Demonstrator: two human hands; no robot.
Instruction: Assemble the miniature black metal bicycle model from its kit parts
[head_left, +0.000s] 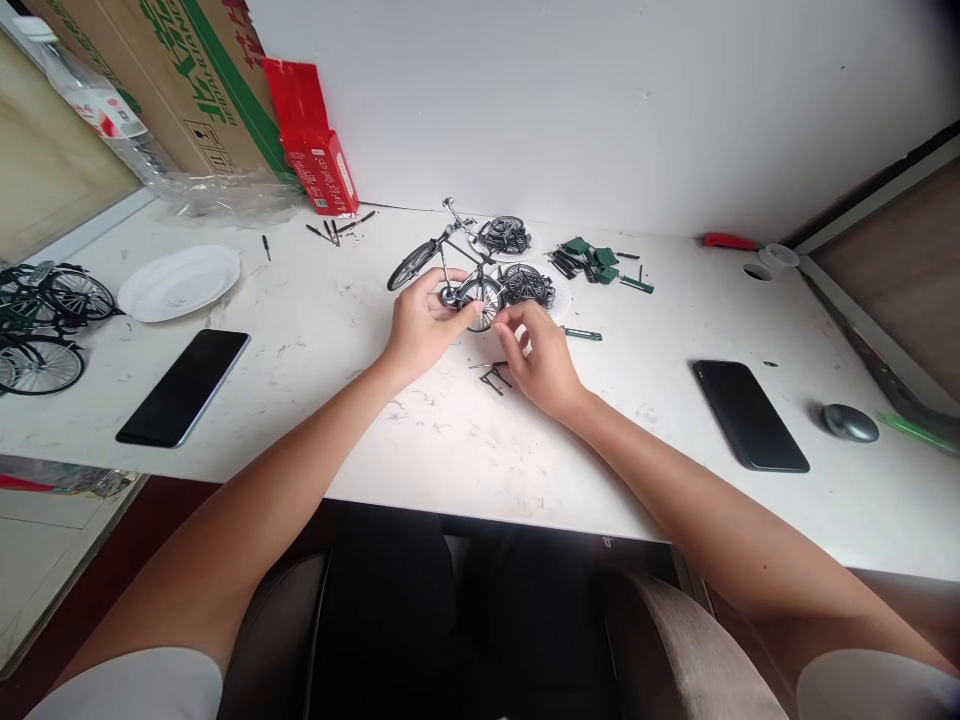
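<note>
A small black model bicycle (481,291) with silver handlebars is held tilted above the table, its front wheel toward the upper left. My left hand (424,325) is closed on its lower frame and rear wheel, thumb over the wheel. My right hand (546,358) makes a pinch at the right edge of the rear wheel; what lies between the fingertips is too small to make out. Below the hands lies a small black frame-like part (495,377). Just beyond are two white plates with black wheels and bicycle parts (527,287).
Green and black pieces (600,260) lie at the back right. At left are assembled model bicycles (45,365), a white plate (180,284) and a phone (184,388). Another phone (750,415) and a mouse (850,422) sit at right. A red box (322,170) stands behind.
</note>
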